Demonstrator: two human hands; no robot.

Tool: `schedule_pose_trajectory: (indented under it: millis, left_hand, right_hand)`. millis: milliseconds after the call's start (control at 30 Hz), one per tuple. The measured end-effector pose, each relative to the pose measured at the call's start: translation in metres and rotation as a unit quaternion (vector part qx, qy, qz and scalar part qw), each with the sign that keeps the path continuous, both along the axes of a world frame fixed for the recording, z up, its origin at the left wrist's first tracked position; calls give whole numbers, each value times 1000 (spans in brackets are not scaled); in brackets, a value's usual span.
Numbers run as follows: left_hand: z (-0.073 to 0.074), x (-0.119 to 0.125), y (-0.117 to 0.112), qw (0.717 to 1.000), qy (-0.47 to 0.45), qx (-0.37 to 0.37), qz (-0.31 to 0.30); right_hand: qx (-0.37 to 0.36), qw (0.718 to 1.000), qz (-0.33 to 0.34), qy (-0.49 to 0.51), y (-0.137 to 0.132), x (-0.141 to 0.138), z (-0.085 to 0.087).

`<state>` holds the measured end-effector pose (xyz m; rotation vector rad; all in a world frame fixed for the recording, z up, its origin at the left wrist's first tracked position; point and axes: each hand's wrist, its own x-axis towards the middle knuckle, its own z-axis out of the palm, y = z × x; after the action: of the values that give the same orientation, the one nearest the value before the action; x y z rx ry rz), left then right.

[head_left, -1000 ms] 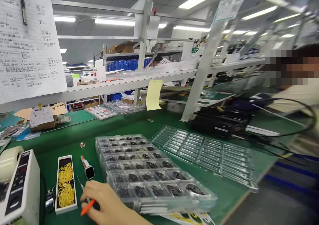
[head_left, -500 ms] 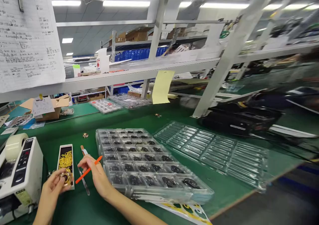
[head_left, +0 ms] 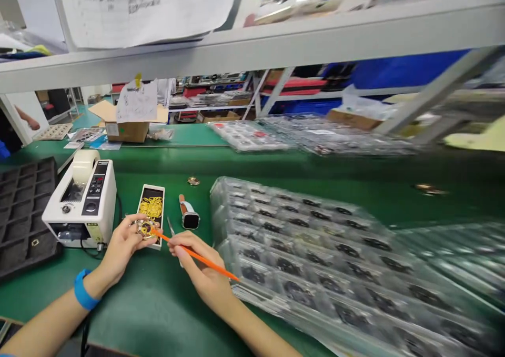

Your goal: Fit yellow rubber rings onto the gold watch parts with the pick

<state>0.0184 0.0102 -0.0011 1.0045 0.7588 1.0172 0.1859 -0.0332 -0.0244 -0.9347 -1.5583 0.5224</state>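
Note:
My left hand [head_left: 122, 244] pinches a small round part [head_left: 144, 227] with a yellow ring on it, held just over the near end of a narrow black tray of yellow rings [head_left: 150, 208]. My right hand [head_left: 203, 275] grips a thin orange stick [head_left: 189, 251] like a pen. The stick's tip touches the round part. A blue band [head_left: 83, 289] is on my left wrist. Metal tweezers [head_left: 172, 229] lie on the green mat between my hands, partly hidden by my right fingers.
A white tape dispenser [head_left: 81, 199] stands left of the ring tray. A smartwatch body with an orange strap [head_left: 188, 216] lies beside it. A stack of clear blister trays with dark parts [head_left: 315, 251] fills the right. A black compartment tray [head_left: 19, 209] is far left.
The view has swung left and down. My left hand came in and picked up the round part. My right hand lifted the orange stick and brought its tip onto that part.

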Motion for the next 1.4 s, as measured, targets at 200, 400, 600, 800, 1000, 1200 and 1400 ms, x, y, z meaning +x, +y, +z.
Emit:
schedule_pose_trajectory:
  millis: [200,400,600,800,1000,1200,1400]
  left_hand:
    - [-5,-2,-2,1000,-13,-1,-27]
    - [-5,-3,-2,999,-21,-6,-41]
    - [-4,-4,0,999,-14,-17,-23]
    - [-7,0,0,999,-24,-29,-16]
    - [-7,2,-7,999,-5,-20,-35]
    - [-12,5,-7,999,-6,-27,-34]
    - [-14,4,-4,998,-6,-54,-29]
  right_hand:
    - [51,998,-9,-40,-5,-2,-2]
    - [85,990,41,-103,-2,4,2]
    - [239,923,74,-291,5,16,3]
    - [269,916,37,-296,4,15,3]
    - [225,959,-31,-170,4,7,1]
    - [245,948,-42,-200,6,6,-3]
    - [308,888,-36,-338,6,9,-14]
